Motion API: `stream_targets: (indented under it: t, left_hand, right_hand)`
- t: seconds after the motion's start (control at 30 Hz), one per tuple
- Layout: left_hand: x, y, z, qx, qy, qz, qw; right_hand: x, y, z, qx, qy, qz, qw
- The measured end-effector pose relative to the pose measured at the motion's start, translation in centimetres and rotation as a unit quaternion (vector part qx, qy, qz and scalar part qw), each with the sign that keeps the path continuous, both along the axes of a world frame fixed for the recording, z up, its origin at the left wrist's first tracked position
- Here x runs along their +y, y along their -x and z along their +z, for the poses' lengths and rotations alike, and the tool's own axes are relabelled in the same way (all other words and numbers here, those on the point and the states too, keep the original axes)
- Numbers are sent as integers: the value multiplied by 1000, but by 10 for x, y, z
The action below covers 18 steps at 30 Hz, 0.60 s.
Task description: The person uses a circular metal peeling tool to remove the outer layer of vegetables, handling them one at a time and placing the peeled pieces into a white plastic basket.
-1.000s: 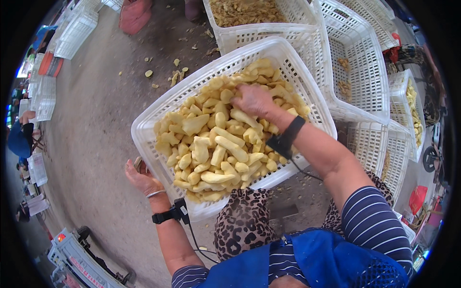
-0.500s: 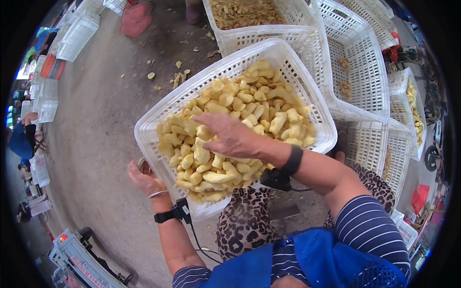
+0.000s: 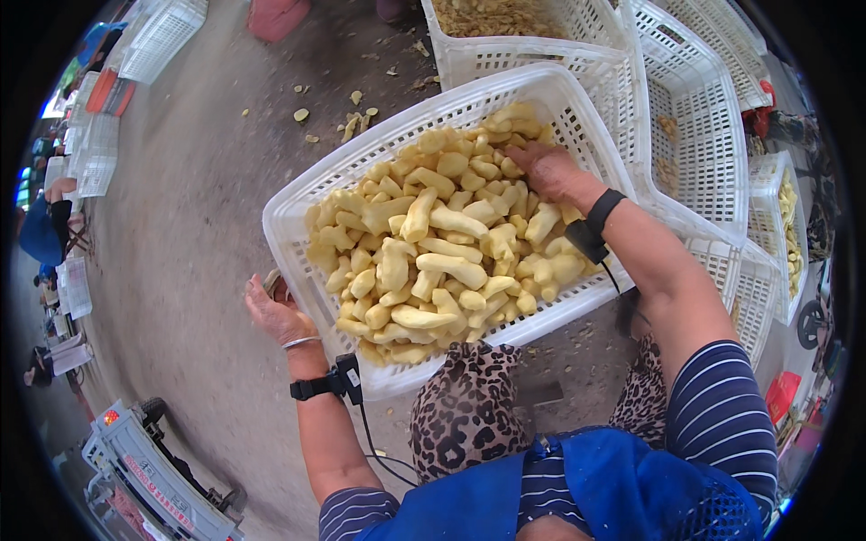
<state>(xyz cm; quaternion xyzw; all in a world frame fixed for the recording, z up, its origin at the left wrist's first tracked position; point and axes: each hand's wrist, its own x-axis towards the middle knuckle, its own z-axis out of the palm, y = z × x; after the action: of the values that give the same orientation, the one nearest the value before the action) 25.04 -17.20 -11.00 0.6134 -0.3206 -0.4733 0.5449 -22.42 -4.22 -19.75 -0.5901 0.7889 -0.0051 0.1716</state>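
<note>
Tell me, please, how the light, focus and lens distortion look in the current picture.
Head view: soft light, with no hard shadow on the floor; head view: ginger reads clearly near the middle; head view: the person at far left looks small and indistinct; head view: fisheye bending curves the crates at right, inside a black, rounded border.

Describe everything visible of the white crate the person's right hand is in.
The crate is white, rectangular and plastic-looking, with slotted walls and a smooth, round-cornered rim. It lies slantwise near the picture's centre, heaped with peeled ginger. The right hand reaches inside at the far right; the left hand is outside the left wall, contact unclear. A leopard-print trouser knee overlaps the near rim. The base is hidden.
</note>
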Motion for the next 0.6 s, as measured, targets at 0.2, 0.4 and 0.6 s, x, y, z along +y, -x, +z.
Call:
stream_targets:
  t: [0.2,0.4,0.6]
  left_hand:
    - [-1,-12,-9,-12,21,-22,999]
    - [-4,-13,-8,-24,5,-25,999]
    - [-12,-19,-24,1,38,-57,998]
  right_hand:
    - [-8,-6,30,-21,-54,53,997]
    - [-8,-34,61,-4,52,96,994]
    - [3,-94,82,-52,49,112,991]
